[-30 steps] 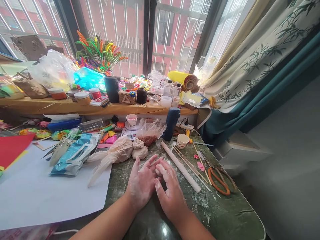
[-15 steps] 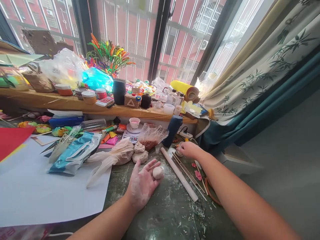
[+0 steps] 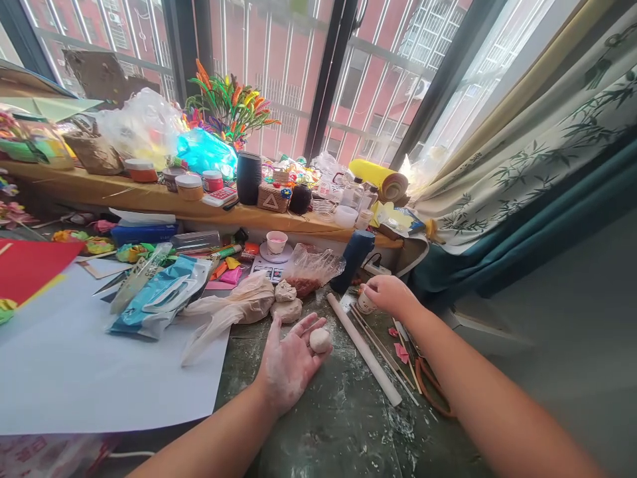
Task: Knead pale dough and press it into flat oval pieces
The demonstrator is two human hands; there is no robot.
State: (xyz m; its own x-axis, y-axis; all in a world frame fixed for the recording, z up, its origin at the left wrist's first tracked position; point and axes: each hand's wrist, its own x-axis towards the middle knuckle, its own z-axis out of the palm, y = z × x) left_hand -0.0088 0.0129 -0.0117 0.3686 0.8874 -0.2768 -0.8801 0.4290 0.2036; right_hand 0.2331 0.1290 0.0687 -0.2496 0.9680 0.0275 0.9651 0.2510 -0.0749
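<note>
My left hand (image 3: 291, 365) is palm up, fingers stretched out and dusted white. A small pale ball of clay (image 3: 320, 340) rests on its fingers. To the right, my right hand (image 3: 391, 295) is closed at the rim of a small white paper cup (image 3: 367, 304); its fingertips are partly hidden there. Two lumps of pale clay (image 3: 286, 311) sit just beyond my left hand, beside a crumpled plastic bag (image 3: 239, 302). Between my hands a pale rolling rod (image 3: 365, 352) lies slanted on the dark, smeared table (image 3: 318, 431).
Thin sticks (image 3: 381, 345), pink scraps (image 3: 401, 353) and brown-handled scissors (image 3: 432, 388) lie near my right forearm. A dark blue cylinder (image 3: 352, 261) stands behind the cup. White paper (image 3: 164, 378) covers the left side, with a blue packet (image 3: 162, 299). A cup (image 3: 277, 242) stands on a scale.
The view has shifted slightly, so things appear farther right. My right fingers have come up toward the cup's rim, showing more of its side. My left hand still bears the clay ball.
</note>
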